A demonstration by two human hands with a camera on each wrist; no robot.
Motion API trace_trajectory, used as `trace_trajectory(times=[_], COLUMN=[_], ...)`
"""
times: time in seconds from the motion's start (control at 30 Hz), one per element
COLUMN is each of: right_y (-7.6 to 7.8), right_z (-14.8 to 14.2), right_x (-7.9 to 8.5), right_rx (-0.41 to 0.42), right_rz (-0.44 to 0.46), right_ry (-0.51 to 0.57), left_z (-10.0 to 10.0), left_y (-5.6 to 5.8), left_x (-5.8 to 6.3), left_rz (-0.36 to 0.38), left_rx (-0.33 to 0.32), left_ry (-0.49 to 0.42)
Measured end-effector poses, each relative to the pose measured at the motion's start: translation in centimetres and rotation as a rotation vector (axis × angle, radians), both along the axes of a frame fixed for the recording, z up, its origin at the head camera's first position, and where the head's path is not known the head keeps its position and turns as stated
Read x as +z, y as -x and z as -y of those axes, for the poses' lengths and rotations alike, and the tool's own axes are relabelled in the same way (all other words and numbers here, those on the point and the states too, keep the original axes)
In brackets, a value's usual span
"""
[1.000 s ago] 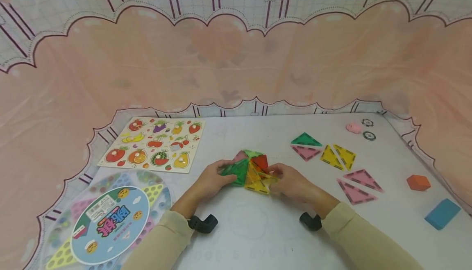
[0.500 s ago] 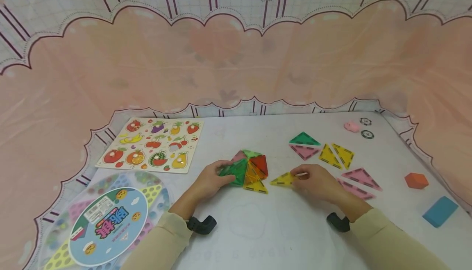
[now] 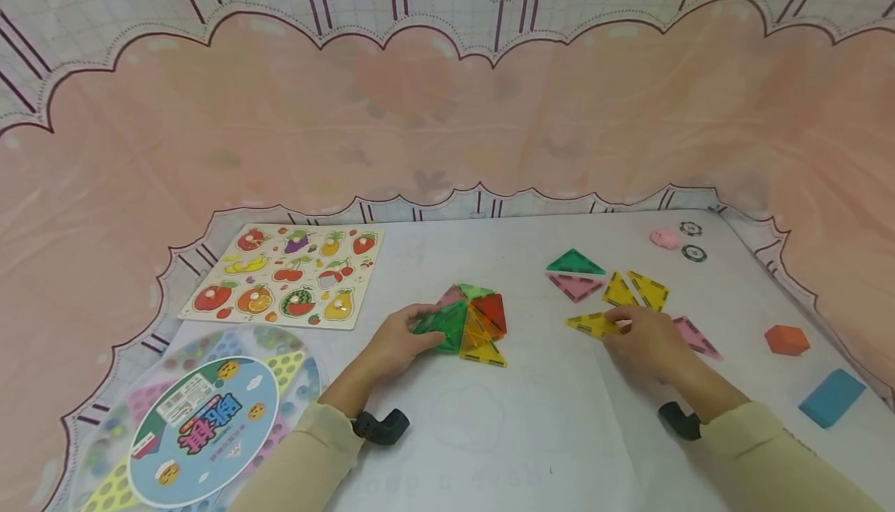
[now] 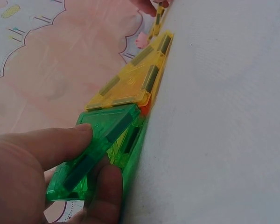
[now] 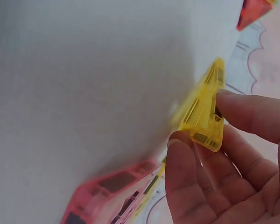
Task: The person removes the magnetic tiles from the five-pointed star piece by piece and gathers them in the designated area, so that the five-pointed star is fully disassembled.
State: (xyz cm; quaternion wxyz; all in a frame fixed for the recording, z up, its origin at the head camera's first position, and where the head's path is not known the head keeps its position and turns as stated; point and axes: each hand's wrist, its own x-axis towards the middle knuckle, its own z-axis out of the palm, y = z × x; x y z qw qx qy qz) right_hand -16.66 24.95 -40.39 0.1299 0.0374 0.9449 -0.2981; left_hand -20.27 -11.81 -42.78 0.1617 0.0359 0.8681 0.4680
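My left hand point(image 3: 395, 341) pinches a green translucent magnetic tile point(image 4: 105, 123), thumb on top and fingers beneath. That tile belongs to a cluster with a red tile point(image 3: 492, 314), a yellow triangular tile point(image 4: 130, 79), and pink and light green pieces. To the right, my right hand point(image 3: 646, 345) holds another yellow triangular magnetic tile point(image 5: 203, 112) between thumb and fingers, apart from the cluster. Close by lie two loose yellow triangles point(image 3: 650, 290) and a pink triangle point(image 3: 696, 337); the hand hides what lies under it. Farther back, a green triangle point(image 3: 576, 262) sits beside a pink triangle point(image 3: 575, 287).
A fruit puzzle board point(image 3: 283, 275) lies at the back left, with a round game board package point(image 3: 203, 426) in front of it. An orange block point(image 3: 787, 339), a blue block point(image 3: 832, 398) and a small pink figure point(image 3: 664, 238) stand on the right.
My right hand has drawn the yellow triangle away from the cluster, rightward to the loose tiles. My left hand has stayed on the green tile.
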Motion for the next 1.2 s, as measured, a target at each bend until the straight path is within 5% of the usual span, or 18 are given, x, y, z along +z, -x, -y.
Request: trace_trajectory(times=[0.17, 0.37, 0.77, 1.2], right_y=[-0.2, -0.9, -0.1, 1.6], right_z=[0.0, 2.5, 11.3, 13.2], right_x=[0.3, 0.6, -0.8, -0.9], right_rx=[-0.006, 0.103, 0.411, 0.392], right_rz=[-0.053, -0.151, -0.008, 0.049], right_ry=[-0.005, 0.057, 0.267, 0.249], left_z=[0.1, 0.3, 0.1, 0.0], left_y=[-0.1, -0.1, -0.1, -0.1], left_x=[-0.1, 0.0, -0.2, -0.4], left_rz=[0.002, 0.002, 0.018, -0.009], left_rx=[0.001, 0.012, 0.013, 0.022], left_ry=[-0.004, -0.010, -0.023, -0.035])
